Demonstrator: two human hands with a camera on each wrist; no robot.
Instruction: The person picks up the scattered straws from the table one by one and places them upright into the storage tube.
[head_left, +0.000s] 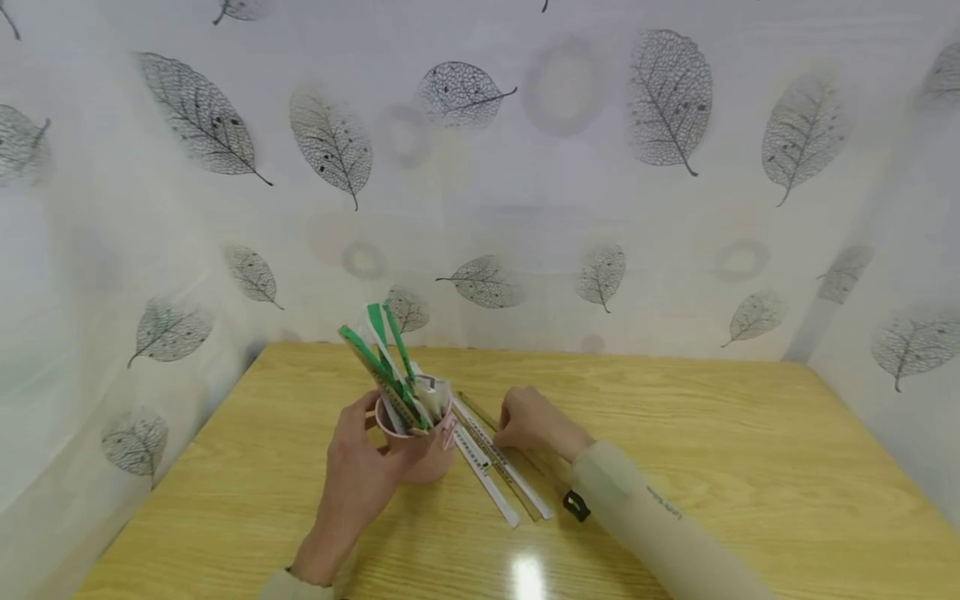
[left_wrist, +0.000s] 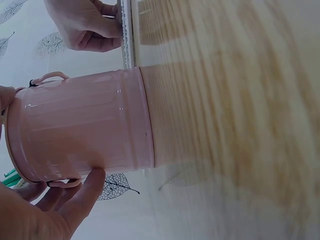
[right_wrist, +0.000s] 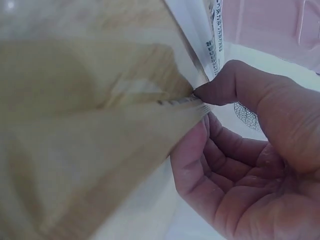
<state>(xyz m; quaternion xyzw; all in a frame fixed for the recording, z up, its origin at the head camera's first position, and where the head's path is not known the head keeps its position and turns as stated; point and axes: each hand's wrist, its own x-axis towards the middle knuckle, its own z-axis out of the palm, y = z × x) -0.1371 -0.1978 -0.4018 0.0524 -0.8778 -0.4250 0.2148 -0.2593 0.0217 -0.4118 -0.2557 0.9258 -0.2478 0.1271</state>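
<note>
My left hand [head_left: 360,462] grips a small pink bucket [head_left: 427,462] that stands upright on the table. In the left wrist view the bucket [left_wrist: 85,127] lies sideways across the picture, with fingers around its side and small loop handles. Slim wrapped packets with green tops [head_left: 390,358] poke up out of it, beside whitish packets. Just right of the bucket, my right hand [head_left: 536,425] pinches a slim brownish printed wrapper [right_wrist: 125,130] between thumb and forefinger. Several long, narrow packets [head_left: 487,467], white and brown with print, lie between bucket and right hand. Their contents are hidden.
The wood-grain table [head_left: 720,467] runs back to a pale curtain [head_left: 525,183] printed with leaf skeletons. Below the right wrist, a dark tip with a green mark [head_left: 576,506] shows beside the sleeve.
</note>
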